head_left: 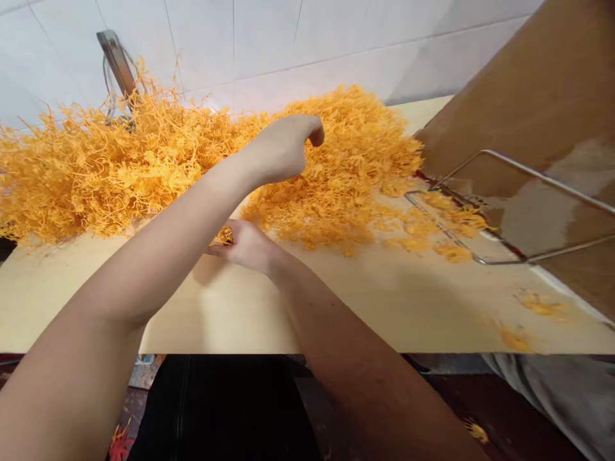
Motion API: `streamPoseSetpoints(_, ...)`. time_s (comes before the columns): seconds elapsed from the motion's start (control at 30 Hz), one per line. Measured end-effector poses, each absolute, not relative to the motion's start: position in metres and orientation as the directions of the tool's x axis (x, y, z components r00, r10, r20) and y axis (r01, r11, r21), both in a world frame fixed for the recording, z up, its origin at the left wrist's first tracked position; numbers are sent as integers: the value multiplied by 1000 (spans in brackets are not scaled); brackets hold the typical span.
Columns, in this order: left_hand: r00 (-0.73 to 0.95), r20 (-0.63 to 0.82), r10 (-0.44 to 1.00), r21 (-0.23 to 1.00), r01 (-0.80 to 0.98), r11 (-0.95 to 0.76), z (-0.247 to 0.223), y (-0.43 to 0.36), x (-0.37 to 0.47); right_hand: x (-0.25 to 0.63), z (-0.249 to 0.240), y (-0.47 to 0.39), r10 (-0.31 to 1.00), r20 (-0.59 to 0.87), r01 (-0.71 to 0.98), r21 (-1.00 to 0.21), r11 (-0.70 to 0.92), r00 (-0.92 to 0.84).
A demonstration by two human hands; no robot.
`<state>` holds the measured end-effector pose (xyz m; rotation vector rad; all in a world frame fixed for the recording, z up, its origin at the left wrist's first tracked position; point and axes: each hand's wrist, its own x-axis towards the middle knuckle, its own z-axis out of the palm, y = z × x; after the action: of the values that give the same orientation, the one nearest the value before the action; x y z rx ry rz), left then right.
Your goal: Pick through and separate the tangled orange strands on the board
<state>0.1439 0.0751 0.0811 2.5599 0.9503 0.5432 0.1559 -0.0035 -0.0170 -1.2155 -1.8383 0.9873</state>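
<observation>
Head view: at far left, a tangled left heap [96,166] of thin, curling orange strands spreads across the pale, smooth counter [423,301], with a metal post [118,61] rising behind it against the white tiled wall [269,38]. Below the counter, a red spidery piece [121,442] lies near the black clothing [225,410]. The forearms cross, the left passing in front of the heap and partly hiding the right grip [247,246], whose thumb and fingers are closed around a small orange piece [223,235] just above the counter. Farther right, the left grip [293,147] is curled with its fingers bent down over the right heap [355,160]; whether it has hold of anything I cannot tell. That heap is finer and feathery. Beyond it, flat, many-legged loose pieces [427,224] lie around a bent wire frame [500,262], which obstructs the right side beside a large brown panel [528,109]. Nearer the edge are 2 more blurred pieces [545,304], above grey cloth [552,390].
</observation>
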Motion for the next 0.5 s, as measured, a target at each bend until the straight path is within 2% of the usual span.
streamPoseSetpoints(0.13, 686, 206, 697, 299, 635, -713, 92, 52, 110, 157, -13, -4, 948, 105, 508, -823, 253, -302)
streamPoseSetpoints(0.27, 710, -10, 704, 210, 690, -693, 87, 24, 66, 159, -15, -3, 941, 202, 514, -796, 320, -273)
streamPoseSetpoints(0.37, 686, -90, 722, 220, 720, -658, 74, 10, 41, 159, -19, -3, 944, 167, 495, -817, 294, -285)
streamPoseSetpoints(0.5, 623, -19, 782, 305, 749, -589, 52, 7, 24, 160, -18, -4, 960, 86, 534, -816, 222, -267)
